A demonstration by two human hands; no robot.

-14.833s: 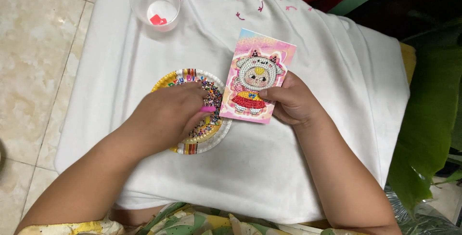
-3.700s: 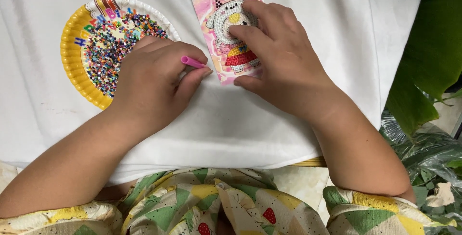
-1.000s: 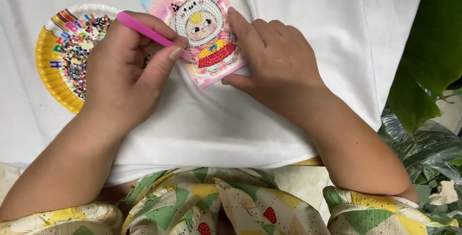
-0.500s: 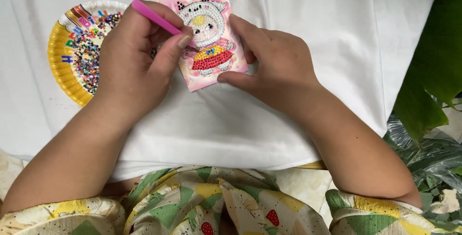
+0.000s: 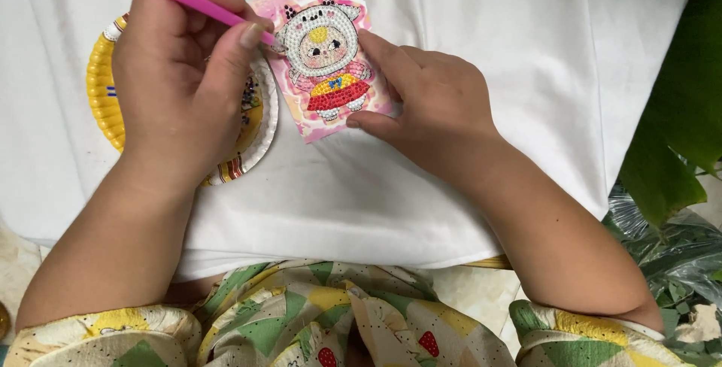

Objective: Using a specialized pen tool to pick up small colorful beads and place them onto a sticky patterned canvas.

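Note:
A pink card (image 5: pixel 323 59) with a bead-covered cartoon figure in a white hood and red skirt lies on a white cloth (image 5: pixel 466 28). My right hand (image 5: pixel 429 104) rests on the card's right edge, thumb at its lower corner, pinning it down. My left hand (image 5: pixel 180 74) grips a pink pen (image 5: pixel 197 4), its tip touching the figure's hood at the left side. Under my left hand sits a yellow-rimmed paper plate (image 5: pixel 105 104) holding small coloured beads, mostly hidden.
Green plant leaves (image 5: pixel 669 134) and crinkled plastic (image 5: pixel 669 254) stand at the right, beyond the cloth's edge. My lap in patterned green and yellow fabric (image 5: pixel 338 322) is at the bottom. Pale floor tile shows at the lower left.
My left hand has shifted up and left, covering more of the plate, and the pen tip now sits at the hood's left edge. The right hand stays on the card.

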